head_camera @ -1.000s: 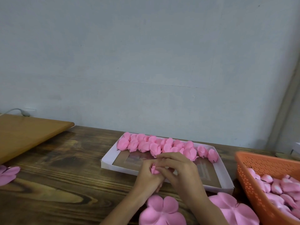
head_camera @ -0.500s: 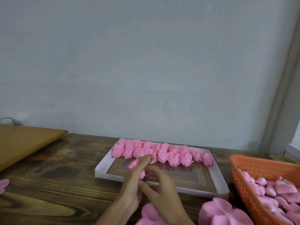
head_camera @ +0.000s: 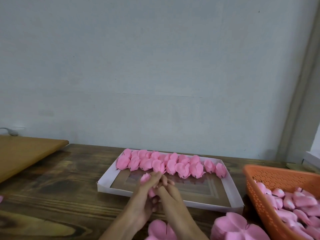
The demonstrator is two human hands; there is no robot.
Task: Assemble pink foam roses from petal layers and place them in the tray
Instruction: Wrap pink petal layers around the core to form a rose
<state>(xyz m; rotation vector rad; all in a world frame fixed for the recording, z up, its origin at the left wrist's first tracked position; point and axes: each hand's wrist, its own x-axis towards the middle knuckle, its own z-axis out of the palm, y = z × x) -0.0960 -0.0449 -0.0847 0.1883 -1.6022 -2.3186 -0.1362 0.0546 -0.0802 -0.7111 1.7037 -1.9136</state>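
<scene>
Now your left hand (head_camera: pixel 144 203) and your right hand (head_camera: pixel 171 195) are pressed close together, and both hold one pink rose (head_camera: pixel 145 178). It is over the near edge of the white tray (head_camera: pixel 106 185). Other roses (head_camera: pixel 170 164) lie along the tray's far side.

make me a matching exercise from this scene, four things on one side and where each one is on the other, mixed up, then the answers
Things
1. white tray
2. orange basket
3. flat petal stack
4. half-made rose

Places
A. right edge of the table, full of loose pink pieces
B. in the grip of the left hand and right hand
C. middle of the table, finished roses lined along its far side
D. near edge, in front of the tray's right corner

Pairs: 1-C, 2-A, 3-D, 4-B
</scene>
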